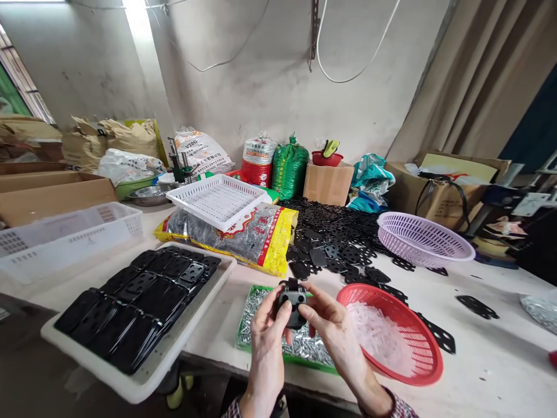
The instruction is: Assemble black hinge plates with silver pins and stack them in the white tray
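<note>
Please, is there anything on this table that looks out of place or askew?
One flat black perforated plate lies alone at right, apart from the loose black heap. The white slotted plastic tray rests on a yellow-and-red plastic bag, not directly on the pale table.

You face a plain greyish wall [261, 87], scuffed and marked in places. Up at your far left, a barred window [20, 72] shows green in its lower part, and a bright light strip [35, 2] runs along the top edge. Another glare whitens a vertical band [141, 29] of the wall nearby. Above you, a thin dark wire [202, 71] droops, and a white cable [339, 81] loops beside a dark metal strip [314, 29]. To your right, a brownish curtain [478, 69] hangs in heavy folds. Before you stretches a pale tabletop [500, 360], lightly specked; at lower left, the floor [26, 360] lies in dim shadow.
</note>
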`<state>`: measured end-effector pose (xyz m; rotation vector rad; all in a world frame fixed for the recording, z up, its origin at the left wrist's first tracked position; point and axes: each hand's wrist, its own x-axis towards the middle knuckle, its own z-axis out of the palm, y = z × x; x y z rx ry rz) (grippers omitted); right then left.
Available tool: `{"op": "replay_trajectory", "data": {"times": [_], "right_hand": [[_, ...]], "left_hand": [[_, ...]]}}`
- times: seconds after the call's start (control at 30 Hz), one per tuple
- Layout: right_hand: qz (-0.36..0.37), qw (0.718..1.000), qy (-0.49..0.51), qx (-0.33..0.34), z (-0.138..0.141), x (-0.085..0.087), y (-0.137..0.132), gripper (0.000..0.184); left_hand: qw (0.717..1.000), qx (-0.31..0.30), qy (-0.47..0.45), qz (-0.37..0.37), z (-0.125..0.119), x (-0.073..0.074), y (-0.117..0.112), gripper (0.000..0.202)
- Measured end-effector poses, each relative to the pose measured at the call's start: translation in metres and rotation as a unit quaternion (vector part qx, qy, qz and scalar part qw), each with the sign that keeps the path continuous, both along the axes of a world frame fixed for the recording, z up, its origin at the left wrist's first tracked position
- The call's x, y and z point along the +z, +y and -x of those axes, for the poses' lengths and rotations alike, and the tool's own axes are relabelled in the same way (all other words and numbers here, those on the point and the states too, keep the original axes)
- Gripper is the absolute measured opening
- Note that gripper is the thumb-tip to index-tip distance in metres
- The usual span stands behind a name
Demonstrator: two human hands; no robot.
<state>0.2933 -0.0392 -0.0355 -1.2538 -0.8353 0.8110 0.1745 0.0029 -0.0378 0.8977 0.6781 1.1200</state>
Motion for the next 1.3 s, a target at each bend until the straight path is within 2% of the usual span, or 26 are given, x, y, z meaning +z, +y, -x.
{"op": "replay_trajectory", "data": {"times": [0.1,0.27,0.4,0.5,0.67,0.8,0.9,0.97,1.03,1.1,1.17,1.23,1.3], "right_hand": [[-0.001,1.0,0.008,-0.009,0.001,-0.003,-0.002,0.055],[0.018,0.999,-0.01,-0.025,0.004,-0.005,-0.01,0.055],[-0.004,0.997,-0.029,-0.065,0.009,-0.015,-0.014,0.043],[-0.011,0.998,-0.024,-0.063,0.011,-0.018,-0.016,0.042],[-0.028,0.997,-0.004,-0.066,0.009,-0.016,-0.021,0.038],[-0.042,0.996,-0.026,-0.078,0.011,-0.013,-0.022,0.03],[-0.034,0.995,-0.049,-0.077,0.013,-0.01,-0.022,0.032],[-0.023,0.994,-0.073,-0.076,0.006,-0.007,-0.025,0.037],[0.004,0.987,-0.129,-0.096,-0.013,-0.005,-0.031,0.04],[0.062,0.962,-0.23,-0.132,-0.043,-0.005,-0.04,0.037],[0.157,0.912,-0.346,-0.155,-0.077,-0.011,-0.049,0.031],[0.252,0.856,-0.435,-0.12,-0.104,-0.02,-0.056,0.023],[0.304,0.807,-0.5,-0.083,-0.118,-0.03,-0.059,0.015]], "left_hand": [[0.999,-0.017,0.04,-0.004,0.003,0.0,-0.001,0.066],[0.989,-0.067,0.126,-0.04,0.007,0.001,0.001,0.05],[0.979,-0.059,0.186,-0.062,0.006,0.0,-0.001,0.053],[0.975,-0.046,0.208,-0.065,0.004,-0.005,-0.005,0.054],[0.972,-0.05,0.218,-0.075,0.002,-0.014,-0.012,0.046],[0.971,-0.07,0.214,-0.082,0.001,-0.016,-0.015,0.041],[0.975,-0.076,0.194,-0.076,0.001,-0.018,-0.016,0.038],[0.983,-0.073,0.158,-0.051,0.002,-0.019,-0.014,0.037],[0.992,-0.066,0.108,-0.011,0.004,-0.019,-0.009,0.04],[0.996,-0.057,0.06,0.027,0.007,-0.019,-0.003,0.044],[0.997,-0.056,0.032,0.05,0.009,-0.018,0.001,0.043],[0.995,-0.068,0.012,0.065,0.009,-0.018,0.003,0.036],[0.993,-0.092,-0.009,0.078,0.008,-0.018,0.002,0.031]]}}
